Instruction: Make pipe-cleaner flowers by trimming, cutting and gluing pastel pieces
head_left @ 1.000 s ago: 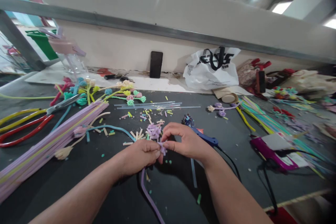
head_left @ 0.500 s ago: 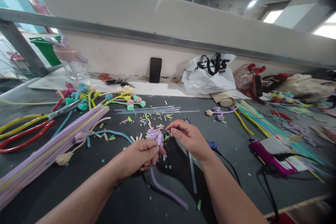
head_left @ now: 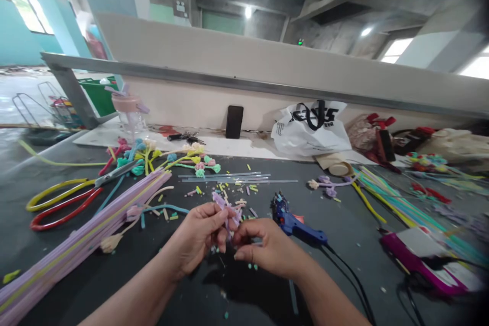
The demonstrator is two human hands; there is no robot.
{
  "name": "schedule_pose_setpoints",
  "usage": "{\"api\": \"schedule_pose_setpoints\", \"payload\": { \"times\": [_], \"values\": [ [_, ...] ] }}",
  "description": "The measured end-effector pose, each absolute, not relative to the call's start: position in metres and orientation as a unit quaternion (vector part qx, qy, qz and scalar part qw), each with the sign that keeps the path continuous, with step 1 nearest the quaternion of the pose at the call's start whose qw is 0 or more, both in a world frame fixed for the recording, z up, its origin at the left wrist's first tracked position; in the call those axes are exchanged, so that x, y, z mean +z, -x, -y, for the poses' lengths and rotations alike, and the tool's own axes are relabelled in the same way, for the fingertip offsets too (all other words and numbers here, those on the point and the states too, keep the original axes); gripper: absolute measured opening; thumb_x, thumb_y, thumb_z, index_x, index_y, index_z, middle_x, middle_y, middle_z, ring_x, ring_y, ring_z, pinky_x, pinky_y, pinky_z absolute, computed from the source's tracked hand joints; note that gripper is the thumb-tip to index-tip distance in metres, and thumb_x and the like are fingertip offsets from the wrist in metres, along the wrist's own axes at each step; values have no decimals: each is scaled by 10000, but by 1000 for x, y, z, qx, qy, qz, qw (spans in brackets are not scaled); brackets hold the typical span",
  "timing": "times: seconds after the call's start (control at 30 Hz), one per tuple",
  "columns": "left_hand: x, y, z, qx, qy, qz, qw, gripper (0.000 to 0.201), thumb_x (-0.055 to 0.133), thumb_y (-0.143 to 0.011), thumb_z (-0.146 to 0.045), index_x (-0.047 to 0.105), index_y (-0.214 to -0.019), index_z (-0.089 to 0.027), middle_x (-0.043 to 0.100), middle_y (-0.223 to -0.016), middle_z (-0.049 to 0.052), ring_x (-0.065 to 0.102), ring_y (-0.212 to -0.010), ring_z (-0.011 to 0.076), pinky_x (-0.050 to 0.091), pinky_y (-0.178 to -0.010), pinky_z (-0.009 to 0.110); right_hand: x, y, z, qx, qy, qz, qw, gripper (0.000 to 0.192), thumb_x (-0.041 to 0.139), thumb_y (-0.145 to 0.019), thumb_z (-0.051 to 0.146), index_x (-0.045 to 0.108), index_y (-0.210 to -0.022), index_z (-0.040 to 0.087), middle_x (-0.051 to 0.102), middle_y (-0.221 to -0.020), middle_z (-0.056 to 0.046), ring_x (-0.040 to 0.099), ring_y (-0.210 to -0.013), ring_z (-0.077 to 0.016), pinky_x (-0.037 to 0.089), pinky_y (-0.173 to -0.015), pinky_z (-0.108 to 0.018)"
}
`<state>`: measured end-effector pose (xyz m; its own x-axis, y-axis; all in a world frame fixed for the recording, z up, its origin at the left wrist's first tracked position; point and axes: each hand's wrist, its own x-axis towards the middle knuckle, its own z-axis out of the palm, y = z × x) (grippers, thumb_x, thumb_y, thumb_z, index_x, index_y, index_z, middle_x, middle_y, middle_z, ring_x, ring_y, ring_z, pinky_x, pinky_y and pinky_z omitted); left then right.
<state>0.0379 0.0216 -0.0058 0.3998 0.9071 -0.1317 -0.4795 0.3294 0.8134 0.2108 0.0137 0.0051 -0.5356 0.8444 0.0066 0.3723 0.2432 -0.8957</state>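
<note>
A bunched purple pipe cleaner flower (head_left: 229, 212) is pinched between the thumb and fingers of my left hand (head_left: 208, 229), at the middle of the dark table. Right up against its lower right side is my right hand (head_left: 257, 244), fingers curled and closed; what lies between those fingertips is hidden. The flower's stem cannot be made out. Small cut pipe cleaner pieces (head_left: 191, 192) are scattered behind and beside the hands. A blue glue gun (head_left: 301, 228) lies to the right of my right hand.
Red and yellow scissors (head_left: 95, 183) and a long bundle of purple pipe cleaners (head_left: 91, 234) lie left. Clear glue sticks (head_left: 237, 178) lie behind the hands. Finished flowers (head_left: 198, 160), a phone (head_left: 234, 122) and a white bag (head_left: 311, 130) are further back. A magenta device (head_left: 424, 260) sits right.
My right hand has come down and left to the flower's underside, uncovering the glue gun. The purple stem that hung below my left hand no longer shows. The view has tilted up.
</note>
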Motion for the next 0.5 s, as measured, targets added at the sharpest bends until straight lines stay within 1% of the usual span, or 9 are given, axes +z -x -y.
{"api": "schedule_pose_setpoints", "payload": {
  "times": [0.1,0.17,0.27,0.33,0.4,0.43,0.5],
  "values": [
    [-5,-39,-21,471,-329,-293,764,149,669,-712,-250,627,-741,-110,602,-635,6,458,-420,37,427,-412,173,3,-202,-11,408,430,741,314,172,658,-708,298,549,-683,166,498,-626,39,445,-577,-100,349,-534,-195],
    [-5,-39,-20,473,-323,-295,765,153,676,-706,-254,629,-746,-115,616,-652,13,470,-426,41,426,-413,174,1,-199,-11,367,434,748,342,184,651,-716,317,538,-741,174,494,-692,29,437,-606,-104,349,-542,-196],
    [-5,-39,-19,480,-318,-311,756,169,705,-674,-260,632,-726,-117,637,-670,20,452,-412,28,387,-390,155,-2,-199,-11,323,422,786,317,148,610,-763,313,561,-802,179,522,-730,18,453,-622,-106,352,-568,-202],
    [-4,-38,-19,494,-305,-332,743,185,739,-628,-254,630,-679,-115,618,-606,-2,419,-392,12,351,-379,136,-3,-200,-9,311,420,803,287,138,548,-813,303,573,-766,176,540,-678,19,470,-605,-104,354,-575,-204],
    [-2,-39,-19,513,-298,-350,725,206,764,-585,-257,623,-635,-114,576,-522,-29,401,-375,9,330,-371,130,-1,-199,-7,318,418,806,272,209,483,-854,301,575,-718,172,560,-634,15,500,-607,-105,365,-589,-205],
    [-1,-39,-19,523,-300,-355,715,214,770,-572,-259,619,-619,-115,562,-498,-36,404,-372,14,331,-369,134,0,-198,-5,336,417,800,270,232,455,-869,308,575,-724,172,571,-618,12,511,-601,-104,373,-587,-203],
    [0,-39,-19,544,-306,-364,691,221,772,-558,-259,605,-594,-120,571,-498,-33,417,-370,28,338,-362,149,2,-195,-3,417,418,766,256,237,417,-883,349,568,-810,181,569,-561,24,497,-504,-89,378,-512,-186]
  ]
}}
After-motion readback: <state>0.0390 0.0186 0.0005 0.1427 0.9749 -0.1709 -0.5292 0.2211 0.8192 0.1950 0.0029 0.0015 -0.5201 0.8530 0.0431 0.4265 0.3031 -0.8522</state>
